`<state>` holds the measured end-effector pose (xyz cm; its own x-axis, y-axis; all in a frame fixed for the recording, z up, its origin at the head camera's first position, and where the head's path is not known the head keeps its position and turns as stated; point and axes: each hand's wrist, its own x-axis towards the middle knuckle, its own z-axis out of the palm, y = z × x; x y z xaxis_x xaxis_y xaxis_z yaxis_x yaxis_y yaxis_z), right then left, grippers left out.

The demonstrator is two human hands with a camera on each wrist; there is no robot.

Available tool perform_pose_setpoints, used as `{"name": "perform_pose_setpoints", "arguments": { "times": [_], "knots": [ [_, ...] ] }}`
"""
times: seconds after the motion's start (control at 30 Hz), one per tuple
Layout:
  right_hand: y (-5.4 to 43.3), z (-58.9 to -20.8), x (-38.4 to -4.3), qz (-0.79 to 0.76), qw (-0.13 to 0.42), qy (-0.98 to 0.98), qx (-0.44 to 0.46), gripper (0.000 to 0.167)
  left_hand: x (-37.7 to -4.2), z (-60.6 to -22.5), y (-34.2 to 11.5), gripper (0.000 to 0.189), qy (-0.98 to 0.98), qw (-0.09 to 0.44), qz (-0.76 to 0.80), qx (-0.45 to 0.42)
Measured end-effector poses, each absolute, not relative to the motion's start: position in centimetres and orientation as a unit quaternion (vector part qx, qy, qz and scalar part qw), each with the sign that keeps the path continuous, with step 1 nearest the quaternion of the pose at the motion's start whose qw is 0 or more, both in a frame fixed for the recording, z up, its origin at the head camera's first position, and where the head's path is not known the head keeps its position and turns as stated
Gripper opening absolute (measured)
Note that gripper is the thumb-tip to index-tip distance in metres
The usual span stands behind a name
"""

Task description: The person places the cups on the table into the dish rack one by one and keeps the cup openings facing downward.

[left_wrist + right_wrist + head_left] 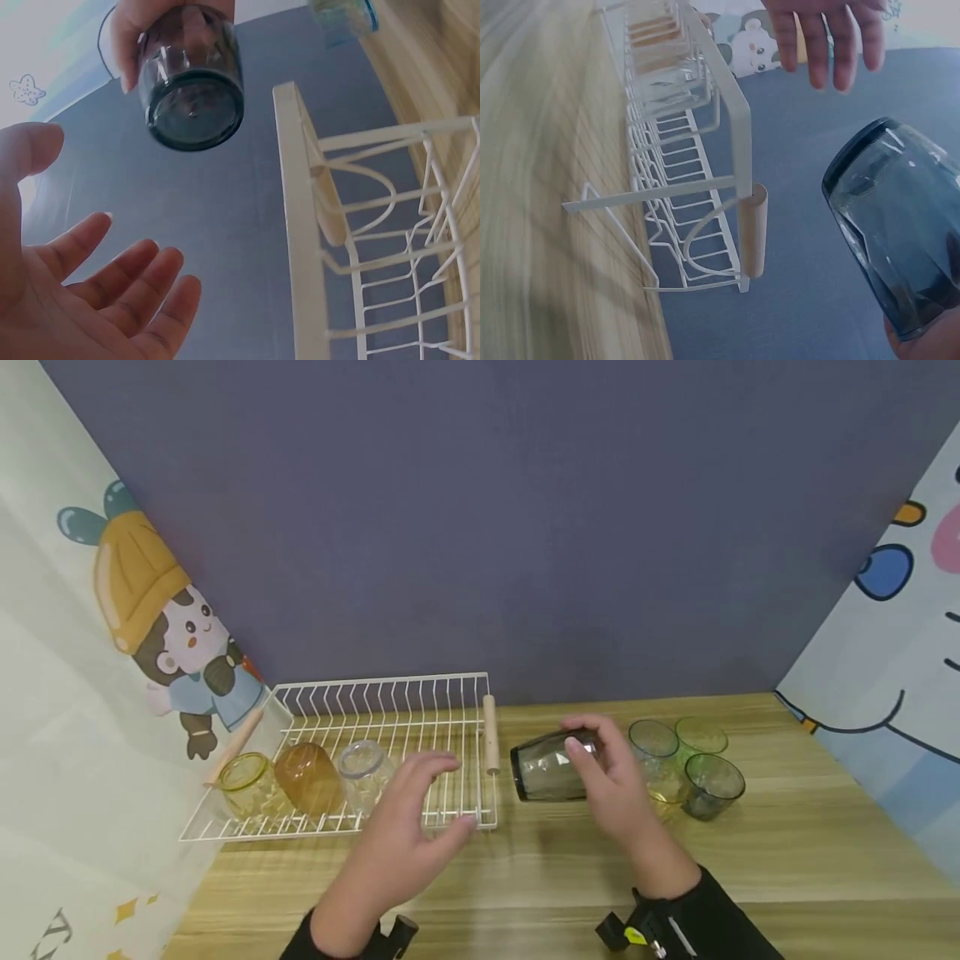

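Observation:
My right hand grips a dark grey drinking glass near its mouth, the glass tilted on its side with the base pointing left. In the left wrist view the thick base of that glass faces the camera. My left hand hovers over the front right part of a white wire dish rack, fingers spread and holding nothing. Inside the rack, along its left front, stand a yellow glass, an amber glass and a clear glass, all upside down.
Right of my right hand, several upright glasses stand together, among them a dark grey glass, a green glass and a bluish glass. The rack has wooden handles at its ends. Behind the wooden table rises a dark panel.

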<state>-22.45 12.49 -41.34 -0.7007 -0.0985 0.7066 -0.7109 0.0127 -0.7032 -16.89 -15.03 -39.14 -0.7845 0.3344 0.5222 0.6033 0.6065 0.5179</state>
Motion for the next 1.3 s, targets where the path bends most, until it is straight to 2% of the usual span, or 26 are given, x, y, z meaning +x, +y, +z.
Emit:
{"name": "perform_pose_setpoints", "arguments": {
  "times": [0.17,0.33,0.43,0.63,0.87,1.1,1.3],
  "knots": [
    [11.9,-41.6,-22.0,0.627,0.265,-0.652,0.333,0.027,-16.8,-39.6,-14.4,0.058,-0.859,0.211,-0.379,-0.273],
    [11.3,-41.4,-21.6,0.632,0.282,-0.627,0.358,0.029,-16.8,-40.6,-13.3,0.057,-0.805,0.296,-0.422,-0.292],
    [11.0,-41.2,-21.3,0.630,0.291,-0.617,0.370,0.030,-16.9,-41.1,-12.6,0.058,-0.782,0.324,-0.434,-0.309],
    [10.4,-41.0,-20.9,0.627,0.298,-0.607,0.386,0.029,-16.8,-41.7,-12.0,0.064,-0.781,0.320,-0.426,-0.326],
    [9.5,-41.4,-20.2,0.649,0.272,-0.607,0.370,0.030,-16.7,-41.6,-11.4,0.069,-0.768,0.323,-0.434,-0.343],
    [7.9,-42.1,-19.0,0.682,0.223,-0.587,0.374,0.029,-16.1,-42.1,-10.8,0.078,-0.778,0.272,-0.467,-0.321],
    [7.0,-42.4,-18.3,0.697,0.237,-0.565,0.373,0.029,-15.8,-42.5,-10.3,0.074,-0.774,0.263,-0.482,-0.316]
  ]
}}
